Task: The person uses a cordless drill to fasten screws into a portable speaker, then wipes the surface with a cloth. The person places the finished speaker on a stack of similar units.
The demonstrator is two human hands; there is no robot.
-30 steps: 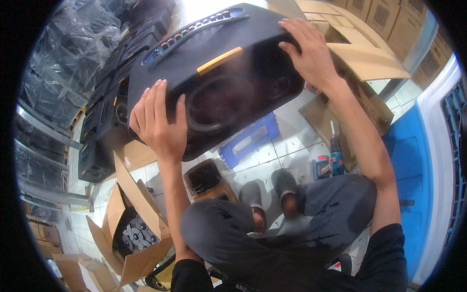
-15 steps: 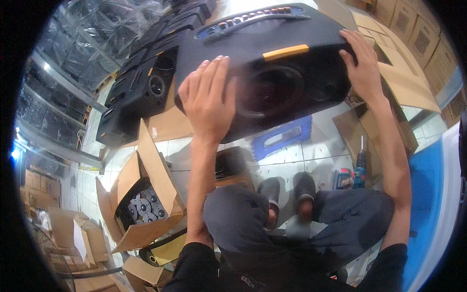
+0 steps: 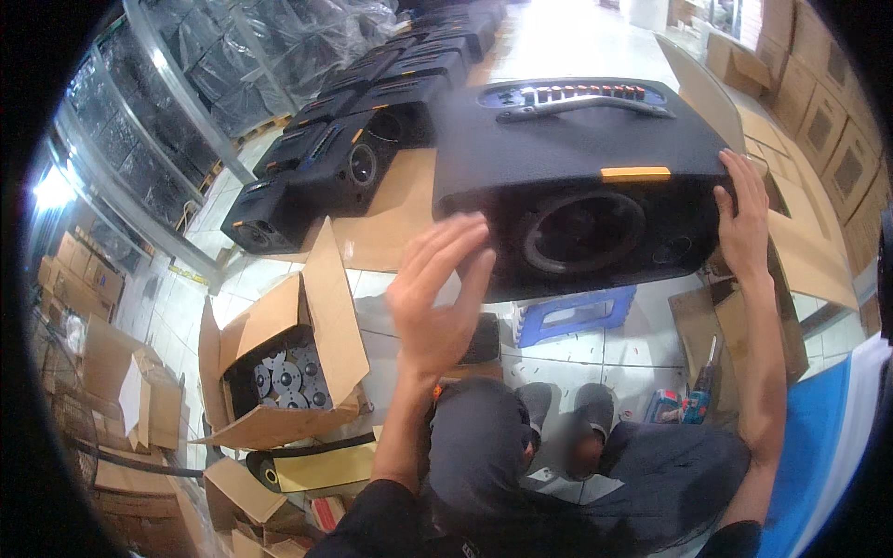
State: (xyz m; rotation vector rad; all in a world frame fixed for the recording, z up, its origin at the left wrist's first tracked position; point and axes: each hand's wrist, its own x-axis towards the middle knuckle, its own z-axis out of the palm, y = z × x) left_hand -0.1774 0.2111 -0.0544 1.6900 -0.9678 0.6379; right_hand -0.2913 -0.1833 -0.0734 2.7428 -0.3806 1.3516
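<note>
In front of me a large black speaker cabinet (image 3: 577, 139) rests on a blue plastic step stool (image 3: 577, 314). Its top has a control panel with a row of knobs (image 3: 595, 93) and a grey carrying handle (image 3: 586, 107). A yellow-orange strip (image 3: 635, 174) marks the front edge, above a round speaker cone (image 3: 586, 232). My left hand (image 3: 442, 288), slightly blurred, is raised beside the cabinet's left front corner, its fingers loosely spread; contact is unclear. Against the right front edge lies my right hand (image 3: 746, 219), fingers stretched out and thumb apart.
Several similar black speakers (image 3: 326, 153) stand in rows at the back left. An open carton (image 3: 335, 316) holding grey round parts is left of my legs. A power drill (image 3: 698, 391) stands near my right knee. Stacked cartons (image 3: 828, 102) line the far right.
My left hand has moved from the speaker's top front edge down to its left corner. My right hand stays at the right edge. The view has tilted up, showing more background.
</note>
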